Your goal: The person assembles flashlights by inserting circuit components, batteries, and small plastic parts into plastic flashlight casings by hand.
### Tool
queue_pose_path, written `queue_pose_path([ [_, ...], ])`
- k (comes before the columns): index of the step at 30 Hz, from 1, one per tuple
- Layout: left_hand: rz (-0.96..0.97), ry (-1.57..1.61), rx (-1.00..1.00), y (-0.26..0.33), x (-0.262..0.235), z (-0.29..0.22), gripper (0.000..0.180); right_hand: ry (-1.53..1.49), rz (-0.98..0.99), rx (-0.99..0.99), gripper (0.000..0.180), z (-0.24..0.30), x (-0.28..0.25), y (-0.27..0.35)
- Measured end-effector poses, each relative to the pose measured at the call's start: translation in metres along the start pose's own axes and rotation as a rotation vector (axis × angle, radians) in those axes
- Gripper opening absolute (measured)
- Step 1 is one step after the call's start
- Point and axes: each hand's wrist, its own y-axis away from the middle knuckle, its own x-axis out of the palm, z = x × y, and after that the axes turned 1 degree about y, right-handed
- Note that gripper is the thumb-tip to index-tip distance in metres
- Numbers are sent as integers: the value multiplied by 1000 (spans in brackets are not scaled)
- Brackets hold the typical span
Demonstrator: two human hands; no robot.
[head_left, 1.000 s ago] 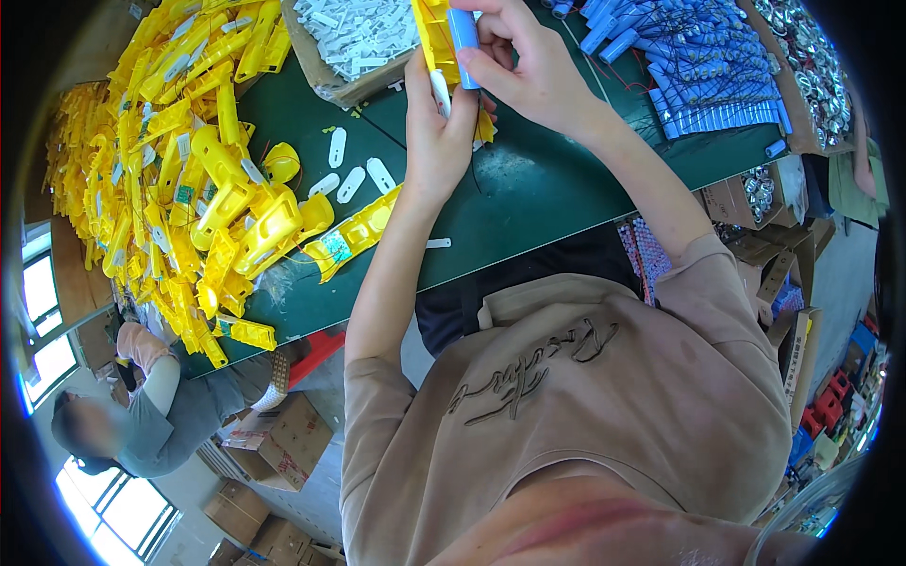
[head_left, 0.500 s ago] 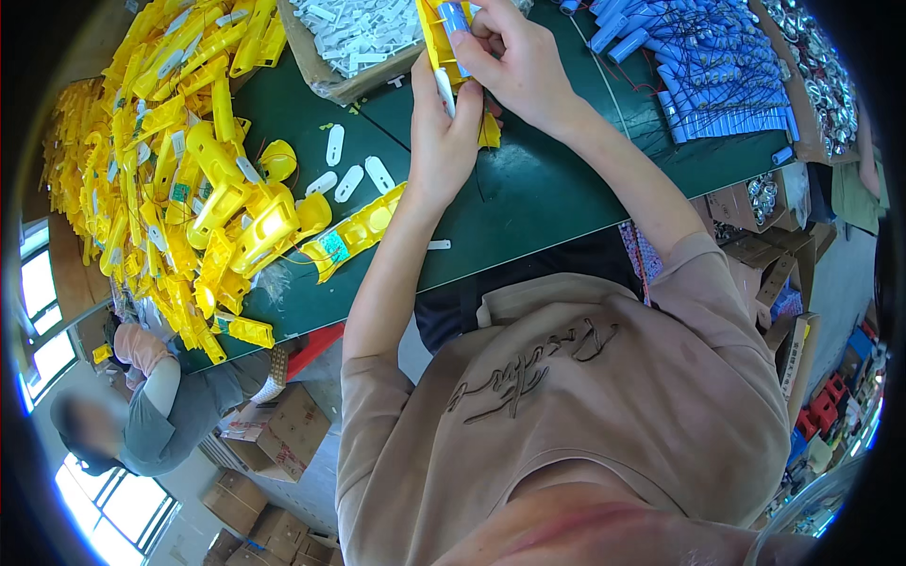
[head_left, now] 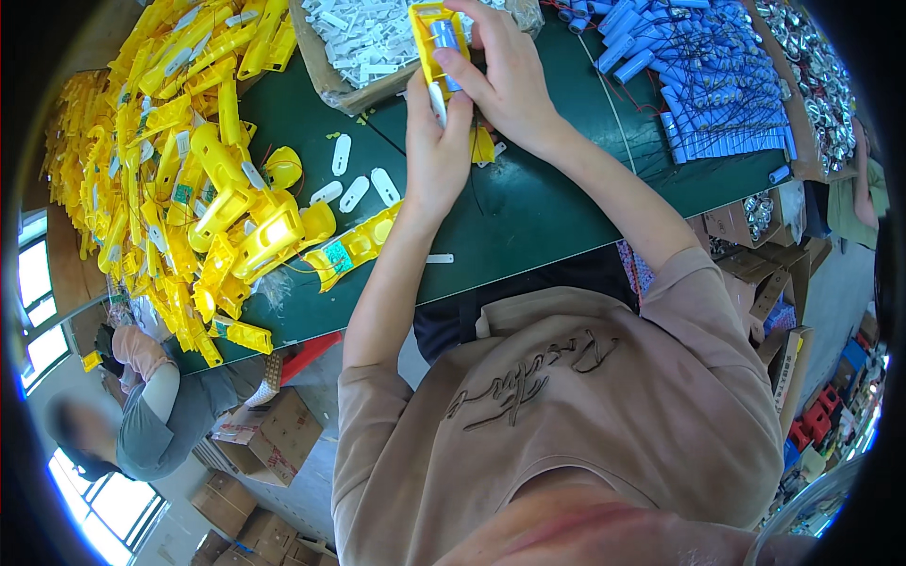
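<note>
My left hand (head_left: 436, 160) is wrapped round the lower end of a yellow plastic housing (head_left: 427, 28), held up over the table. A white plastic piece (head_left: 438, 104) shows by that hand's thumb. Inside the housing lies a blue cylindrical battery (head_left: 444, 36). My right hand (head_left: 510, 85) closes on the battery, thumb pressed on it, fingers curled at the housing's far edge. Close beside the hands, another yellow part (head_left: 482, 145) rests on the green table (head_left: 528, 212), a dark wire near it. Left of my left forearm is a yellow housing with a green circuit board (head_left: 336, 256).
A heap of yellow housings (head_left: 236, 203) covers the table's left. Several white plastic plates (head_left: 354, 194) lie nearby. A box of white parts (head_left: 326, 80) stands at the back, wired blue batteries (head_left: 717, 94) at right, beside shiny metal parts (head_left: 821, 85). Another person (head_left: 160, 415) is at lower left.
The housing has tilted, so its open inside and the battery show more fully. My right thumb now presses lower on the battery. The whole view has shifted slightly.
</note>
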Motion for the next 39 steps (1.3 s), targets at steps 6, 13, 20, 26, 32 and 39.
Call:
queue_pose_path([
  [6,-34,251,26,0,-7,-18,36,-124,35,53,26,-8,-21,-15],
  [13,-200,348,85,-7,-18,-21,35,416,541,-418,18,-94,-1,-82],
  [20,-107,343,110,-6,-17,-22,38,440,610,-408,14,-103,9,-101],
  [26,-65,268,114,-2,-12,-24,37,-86,480,180,20,-59,-14,-79],
  [32,3,215,138,2,-8,-22,37,-763,494,610,17,-26,-45,-47],
  [39,66,231,263,13,2,-22,47,-1438,469,616,16,-26,-56,-31],
])
